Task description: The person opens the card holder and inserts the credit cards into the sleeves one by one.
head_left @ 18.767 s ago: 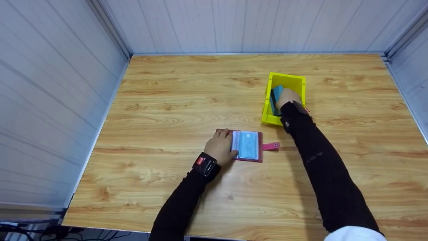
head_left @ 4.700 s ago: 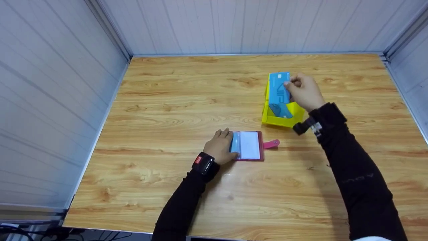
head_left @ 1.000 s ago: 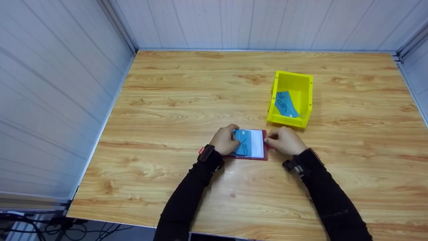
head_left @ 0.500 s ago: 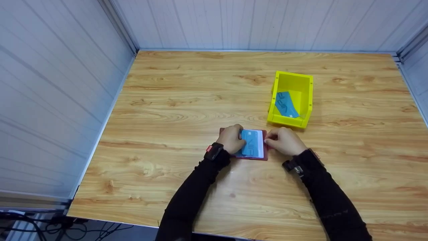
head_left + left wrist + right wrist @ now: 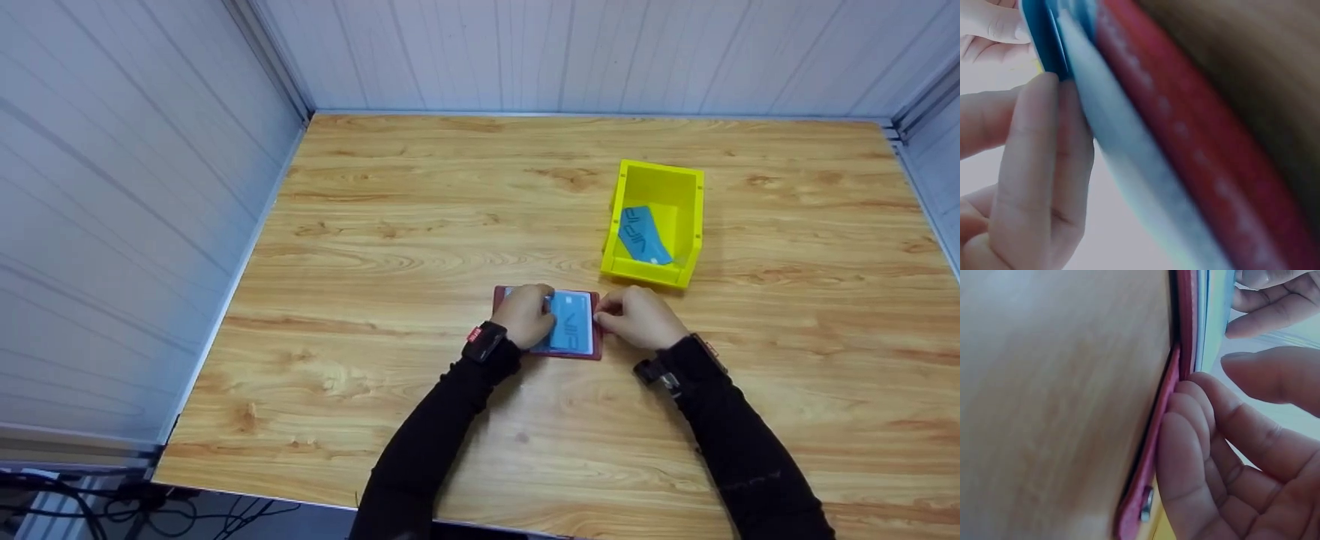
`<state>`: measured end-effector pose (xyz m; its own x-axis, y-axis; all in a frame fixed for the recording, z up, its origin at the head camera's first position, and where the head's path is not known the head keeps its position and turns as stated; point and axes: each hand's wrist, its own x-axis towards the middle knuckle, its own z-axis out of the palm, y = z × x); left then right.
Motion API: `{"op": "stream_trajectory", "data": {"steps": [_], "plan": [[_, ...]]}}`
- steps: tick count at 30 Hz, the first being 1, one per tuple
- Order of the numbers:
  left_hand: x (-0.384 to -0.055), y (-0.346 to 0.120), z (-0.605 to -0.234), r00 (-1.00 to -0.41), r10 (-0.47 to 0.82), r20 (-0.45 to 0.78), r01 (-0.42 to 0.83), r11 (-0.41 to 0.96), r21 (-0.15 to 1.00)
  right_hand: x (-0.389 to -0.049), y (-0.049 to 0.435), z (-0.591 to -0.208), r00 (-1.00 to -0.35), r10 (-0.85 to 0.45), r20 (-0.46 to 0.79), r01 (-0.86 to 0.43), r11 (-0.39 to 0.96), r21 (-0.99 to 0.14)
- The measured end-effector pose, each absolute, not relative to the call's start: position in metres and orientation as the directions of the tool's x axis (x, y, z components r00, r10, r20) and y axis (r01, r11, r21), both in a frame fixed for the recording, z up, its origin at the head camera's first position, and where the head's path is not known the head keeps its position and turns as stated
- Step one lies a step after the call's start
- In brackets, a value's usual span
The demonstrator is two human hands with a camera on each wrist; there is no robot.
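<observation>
A red card holder (image 5: 598,345) with clear plastic sleeves lies unfolded on the table. Over its right page is a blue card (image 5: 572,322) with large dark lettering, partly in the sleeve as far as I can see. My left hand (image 5: 523,315) pinches the card's left edge between thumb and fingers, and it covers the holder's middle. At the holder's right edge my right hand (image 5: 641,316) holds the rim with bent fingers. In the right wrist view its fingertips rest by the pink snap strap (image 5: 1143,478), the thumb above the page edges.
A yellow bin (image 5: 652,274) stands just behind the right hand, with blue cards (image 5: 643,236) lying inside at its left. The wooden table (image 5: 360,300) meets pale panel walls at the back and sides. Black cables (image 5: 180,510) hang below the front left edge.
Over the last second, my left hand has slid right, carrying the blue card across the holder's right page. The right hand stays at the edge. Earlier it was lifting a card from the bin.
</observation>
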<state>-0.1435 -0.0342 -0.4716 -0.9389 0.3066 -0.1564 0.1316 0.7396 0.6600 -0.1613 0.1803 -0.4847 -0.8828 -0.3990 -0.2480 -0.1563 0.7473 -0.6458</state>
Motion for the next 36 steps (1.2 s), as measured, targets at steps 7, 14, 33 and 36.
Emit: {"op": "stream_trajectory", "data": {"steps": [7, 14, 33, 36], "plan": [[-0.136, -0.043, -0.468, -0.938, 0.324, -0.126, 0.188, 0.779, 0.598, -0.161, 0.182, -0.485, -0.879, -0.394, -0.268, -0.130, 0.739, -0.661], [-0.127, -0.052, -0.467, -0.927, 0.327, -0.184, 0.230, 0.882, 0.412, -0.161, 0.183, -0.485, -0.887, -0.401, -0.228, -0.159, 0.731, -0.664], [-0.127, -0.053, -0.473, -0.930, 0.294, -0.223, 0.209, 0.918, 0.337, -0.173, 0.182, -0.449, -0.904, -0.359, -0.234, -0.122, 0.740, -0.662], [-0.128, -0.053, -0.472, -0.931, 0.290, -0.221, 0.207, 0.919, 0.335, -0.181, 0.184, -0.430, -0.933, -0.311, -0.179, -0.105, 0.714, -0.692]]}}
